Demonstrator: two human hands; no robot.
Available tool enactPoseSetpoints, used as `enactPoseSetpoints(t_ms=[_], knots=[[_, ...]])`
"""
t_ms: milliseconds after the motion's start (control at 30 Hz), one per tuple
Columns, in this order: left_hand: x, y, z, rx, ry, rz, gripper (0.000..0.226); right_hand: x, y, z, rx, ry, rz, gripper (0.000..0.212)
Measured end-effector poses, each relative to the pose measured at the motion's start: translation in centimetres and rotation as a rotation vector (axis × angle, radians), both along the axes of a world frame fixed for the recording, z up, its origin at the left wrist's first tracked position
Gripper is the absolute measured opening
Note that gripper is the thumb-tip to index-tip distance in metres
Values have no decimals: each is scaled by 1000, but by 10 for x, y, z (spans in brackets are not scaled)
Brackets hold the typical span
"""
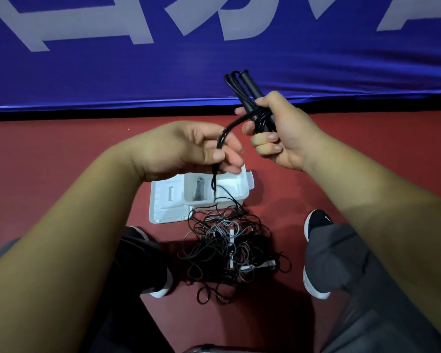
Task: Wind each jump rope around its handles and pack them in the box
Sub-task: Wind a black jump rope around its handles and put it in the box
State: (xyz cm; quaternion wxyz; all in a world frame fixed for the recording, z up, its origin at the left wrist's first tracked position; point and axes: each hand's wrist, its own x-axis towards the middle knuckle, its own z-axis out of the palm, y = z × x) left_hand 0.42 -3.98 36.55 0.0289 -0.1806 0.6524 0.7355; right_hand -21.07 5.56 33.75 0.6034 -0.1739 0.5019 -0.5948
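Right hand (280,131) grips black handles (252,95) as a core; left hand (189,146) pinches cord (223,137) taut w/ fingertips for winding.

The right hand (288,131) grips two black handles (250,85) held together, their tips pointing up and away, with black rope (228,128) looped round them at the fingers (265,137). The rope runs from there to the left hand (186,149), which pinches it, then hangs down to a tangle (227,250) of black and grey cords on the red floor (61,149). A white box (161,215) lies open just beyond the tangle, between two black shoes (316,222). A blue banner (112,72) with white letters lies beyond.
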Motion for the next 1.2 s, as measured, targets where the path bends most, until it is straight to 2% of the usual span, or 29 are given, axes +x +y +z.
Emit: enactPoseSetpoints(t_ms=[67,167,233,300,333,400,500,567,600,700,767,933,1100,1200], knots=[[1,0,-1,-101,-83,-83,28,2,1,3,-6,14,25,43],[-1,0,-7,-328,-290,-66,21,5,4,5,-25,52,82,44],[-4,2,-9,-454,-412,16,12,4,5,3,-43,65,106,39],[-8,7,-8,-537,-501,174,26,1,4,2,-45,49,100,34],[-10,9,-6,-553,-499,277,31,-1,4,2,-38,35,89,32],[-15,12,-2,-504,-375,491,31,-4,3,1,-24,23,65,29],[-19,16,4,-241,-70,698,23,-5,2,-2,6,24,4,24],[-15,14,3,-207,75,661,21,-5,1,-5,46,11,-55,19],[-11,11,3,-272,112,606,22,-5,0,-7,61,8,-79,20],[2,8,7,-691,65,414,22,-9,-2,-8,53,-1,-102,22],[7,6,10,-847,-17,293,21,-12,-4,-6,41,-14,-111,26],[18,-4,3,-936,-270,105,22,-13,-1,3,18,-19,-13,21],[18,-18,-10,-928,-380,108,15,-8,7,12,-3,-38,235,19],[13,-24,-19,-912,-409,135,14,-3,11,13,-16,-61,363,11]])
